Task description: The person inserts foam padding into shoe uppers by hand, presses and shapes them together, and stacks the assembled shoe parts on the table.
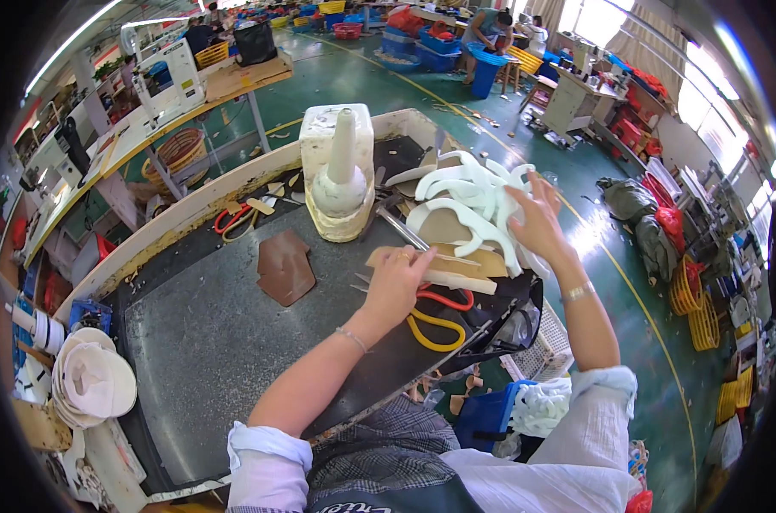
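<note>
My left hand (394,286) is closed, fingers bent down at the end of a hammer's metal handle (402,229) and some tan strips (478,261); what it grips, if anything, is hidden. My right hand (539,221) has its fingers apart over the right side of a pile of white curved pieces (469,201), touching it. Beneath my left hand lie scissors with red handles (456,297) and scissors with yellow handles (439,333). A brown flat piece (287,267) rests on the dark work board (217,359), left of my left hand.
A white, crusted container with a cone-shaped top (343,184) stands at the back. More red-handled scissors (230,221) lie left of it. Stacked pale rounded pieces (93,378) sit at the left. A blue bin (490,415) is below the board's right edge. People work far off.
</note>
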`<state>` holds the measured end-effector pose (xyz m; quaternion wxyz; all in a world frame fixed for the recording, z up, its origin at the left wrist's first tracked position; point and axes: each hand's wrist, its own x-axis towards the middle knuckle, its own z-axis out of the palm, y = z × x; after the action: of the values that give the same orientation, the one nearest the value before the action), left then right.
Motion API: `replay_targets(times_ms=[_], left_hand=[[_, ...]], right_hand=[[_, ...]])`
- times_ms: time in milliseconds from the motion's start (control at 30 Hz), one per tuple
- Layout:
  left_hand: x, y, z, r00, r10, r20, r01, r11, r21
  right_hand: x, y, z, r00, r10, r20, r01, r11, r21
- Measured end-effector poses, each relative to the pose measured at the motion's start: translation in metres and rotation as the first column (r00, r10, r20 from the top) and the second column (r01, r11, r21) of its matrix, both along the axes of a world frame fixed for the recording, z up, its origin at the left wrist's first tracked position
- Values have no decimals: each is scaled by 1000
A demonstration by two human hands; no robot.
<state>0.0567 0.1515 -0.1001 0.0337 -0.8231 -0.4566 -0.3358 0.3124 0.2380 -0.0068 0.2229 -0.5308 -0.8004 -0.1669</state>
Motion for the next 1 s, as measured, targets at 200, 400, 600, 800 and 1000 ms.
replay_targets(times_ms=[200,400,600,800,1000], left_hand=[[-71,6,13,991,33,132,-30,999,-28],[-75,-24,9,970,233,-64,-233,972,21],[-143,-184,2,826,547,136,-520,833,-189],[-160,-327,12,488,850,196,-806,526,-272],[-133,-420,22,310,886,344,-901,390,-193]], right_hand=[[-81,-79,-21,812,416,-409,-564,740,-367],[-82,-83,-70,899,368,-238,-430,847,-313],[-107,-112,-49,698,667,-262,-652,742,155],[-166,-152,-37,386,830,-403,-921,320,-223],[-220,-191,-39,86,936,-343,-934,-44,-354]])
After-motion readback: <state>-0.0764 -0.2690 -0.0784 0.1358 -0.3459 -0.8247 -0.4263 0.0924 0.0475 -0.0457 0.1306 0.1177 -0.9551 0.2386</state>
